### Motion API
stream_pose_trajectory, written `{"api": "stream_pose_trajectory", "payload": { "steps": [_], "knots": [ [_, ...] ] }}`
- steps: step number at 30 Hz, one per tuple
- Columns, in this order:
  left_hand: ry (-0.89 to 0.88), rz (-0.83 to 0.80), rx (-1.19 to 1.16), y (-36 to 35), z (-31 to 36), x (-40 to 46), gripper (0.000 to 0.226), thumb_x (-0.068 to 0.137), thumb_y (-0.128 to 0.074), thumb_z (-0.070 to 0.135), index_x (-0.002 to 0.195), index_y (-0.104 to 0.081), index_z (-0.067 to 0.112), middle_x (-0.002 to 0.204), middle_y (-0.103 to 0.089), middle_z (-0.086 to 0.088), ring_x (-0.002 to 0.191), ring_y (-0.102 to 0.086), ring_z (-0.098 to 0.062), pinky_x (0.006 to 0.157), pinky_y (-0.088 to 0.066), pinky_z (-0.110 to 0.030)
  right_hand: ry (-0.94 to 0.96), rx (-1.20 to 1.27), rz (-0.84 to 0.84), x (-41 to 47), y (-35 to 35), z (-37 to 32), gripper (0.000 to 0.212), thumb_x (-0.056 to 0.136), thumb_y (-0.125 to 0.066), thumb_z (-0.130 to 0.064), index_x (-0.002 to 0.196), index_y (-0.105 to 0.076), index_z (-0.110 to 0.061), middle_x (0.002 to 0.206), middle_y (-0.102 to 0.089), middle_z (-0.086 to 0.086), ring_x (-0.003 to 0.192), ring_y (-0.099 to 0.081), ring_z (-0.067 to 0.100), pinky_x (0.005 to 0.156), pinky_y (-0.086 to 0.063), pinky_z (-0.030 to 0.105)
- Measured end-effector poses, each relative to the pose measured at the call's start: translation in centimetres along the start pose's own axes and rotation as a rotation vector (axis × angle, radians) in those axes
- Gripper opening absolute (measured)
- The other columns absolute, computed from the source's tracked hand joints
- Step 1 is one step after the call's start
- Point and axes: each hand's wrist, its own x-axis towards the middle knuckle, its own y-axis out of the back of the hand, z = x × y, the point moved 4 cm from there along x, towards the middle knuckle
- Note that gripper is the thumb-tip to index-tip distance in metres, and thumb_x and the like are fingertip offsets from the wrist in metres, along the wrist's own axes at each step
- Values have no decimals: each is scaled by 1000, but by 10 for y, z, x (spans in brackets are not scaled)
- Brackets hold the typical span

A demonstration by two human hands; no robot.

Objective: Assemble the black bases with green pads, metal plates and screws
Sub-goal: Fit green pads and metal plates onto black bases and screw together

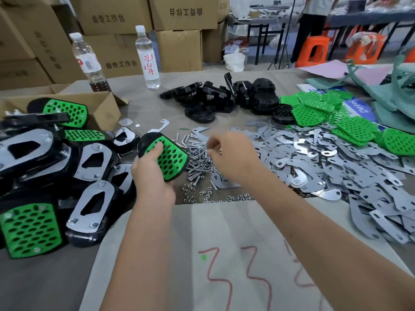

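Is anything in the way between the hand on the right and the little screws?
No, nothing visible blocks it. The right hand hovers directly over the screws, fingers curled down toward them. The left hand holds the black base beside the pile.

A worktable (pixel 202 232) covered in pale grey paper fills the near part of the scene, with red marks drawn on it. Along its far left side, brown cardboard boxes (pixel 179 14) printed with dark characters stand stacked against each other. 2 clear plastic bottles (pixel 147 57) stand upright on the table in front of them. To the far right, another table on dark metal legs (pixel 260 41) stands on a grey floor, with 2 orange plastic stools (pixel 313 52) near it. A person's dark trouser legs (pixel 307 34) show beside that table. Daylight brightens the far background.
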Motion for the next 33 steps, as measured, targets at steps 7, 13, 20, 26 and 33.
{"api": "stream_pose_trajectory", "payload": {
  "steps": [7,13,20,26,33],
  "knots": [
    [-50,138,63,10,3,12,59,89,-75,20,144,-54,16,128,-68,-8,112,-68,-27,98,-56,-49,93,-370,-280,54,-35,-33,38,100,-65,-34,131,-60,-13,133,-58,13,123,-56,33,101,-51,45],
    [58,40,138,3,-7,15,40,89,-72,18,128,-65,17,117,-73,-6,101,-71,-25,73,-56,-35,51,-291,-268,52,-20,-23,16,99,-70,-27,110,-77,-17,104,-75,8,92,-69,28,82,-57,37],
    [27,-193,345,-15,-21,0,15,86,-76,9,95,-74,21,88,-80,0,83,-75,-23,66,-64,-40,-142,315,32,-12,27,25,21,99,-70,-28,80,-76,-20,65,-65,-2,51,-47,8,50,-38,18],
    [-73,-356,481,-34,-36,-21,17,82,-77,14,91,-76,28,89,-79,1,83,-74,-21,70,-63,-42,-235,1000,134,-53,30,49,13,104,-62,-11,91,-66,-14,73,-71,5,51,-53,13,42,-38,20],
    [-200,-398,577,-41,-37,-32,22,68,-76,26,90,-75,31,89,-79,3,84,-76,-19,67,-60,-36,-178,683,273,-58,31,61,15,96,-73,-21,85,-79,-29,78,-72,6,63,-55,10,61,-50,31]
  ]
}}
